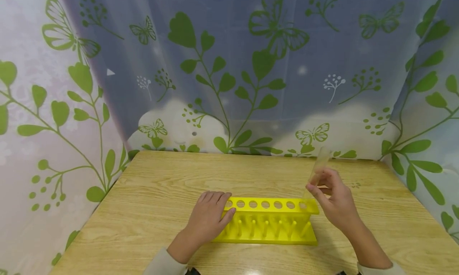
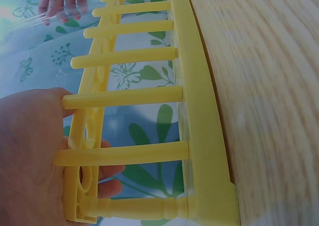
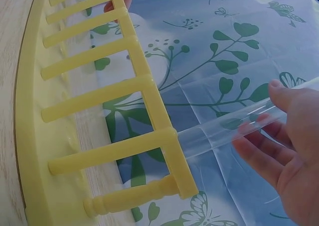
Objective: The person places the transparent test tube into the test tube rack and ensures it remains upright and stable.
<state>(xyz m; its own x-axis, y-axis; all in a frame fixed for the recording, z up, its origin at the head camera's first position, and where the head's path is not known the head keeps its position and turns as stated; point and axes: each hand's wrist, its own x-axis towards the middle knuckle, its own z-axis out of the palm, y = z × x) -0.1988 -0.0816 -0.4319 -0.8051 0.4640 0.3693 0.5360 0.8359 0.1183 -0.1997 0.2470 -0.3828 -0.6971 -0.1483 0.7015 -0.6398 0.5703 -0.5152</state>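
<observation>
A yellow test tube rack (image 1: 272, 211) stands on the table, with a row of round holes along its upper bar and upright pegs below. My left hand (image 1: 208, 217) holds the rack's left end, thumb in front and fingers over the top bar. Between thumb and fingertips, my right hand (image 1: 333, 199) pinches a clear test tube (image 1: 321, 159) above the rack's right end. The tube leans slightly right in the head view. In the right wrist view, the lower end of the tube (image 3: 214, 131) is right at the rack's end hole. The other holes hold no tubes.
A light wood-grain table (image 1: 161, 175) lies under the rack. Behind it hangs a blue-grey and white cloth (image 1: 222, 12) printed with green leaves and butterflies, and similar cloth stands at both sides.
</observation>
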